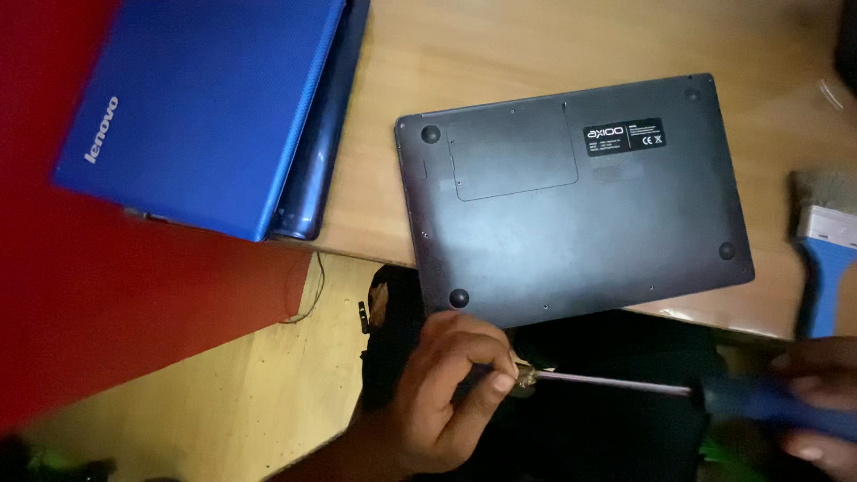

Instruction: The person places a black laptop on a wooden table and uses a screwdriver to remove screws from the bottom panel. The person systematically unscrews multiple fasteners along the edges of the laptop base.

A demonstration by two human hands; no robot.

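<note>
We pinch a small metal bit in our left hand at the screwdriver tip. Our right hand grips its blue handle. Just above, a grey laptop lies underside-up on the wooden table

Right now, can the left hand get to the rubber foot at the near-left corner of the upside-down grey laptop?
Probably yes. The left hand sits just below the rubber foot with nothing between, but its fingers pinch the screwdriver tip, so it would need to let go first.

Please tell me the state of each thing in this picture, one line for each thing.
Grey laptop: closed, lying bottom up on the table.
Blue laptop: closed, lid up.
Screwdriver: held level between both hands.
Left hand: pinching the screwdriver tip.
Right hand: gripping the blue handle.
Paintbrush: lying untouched on the table.
</note>
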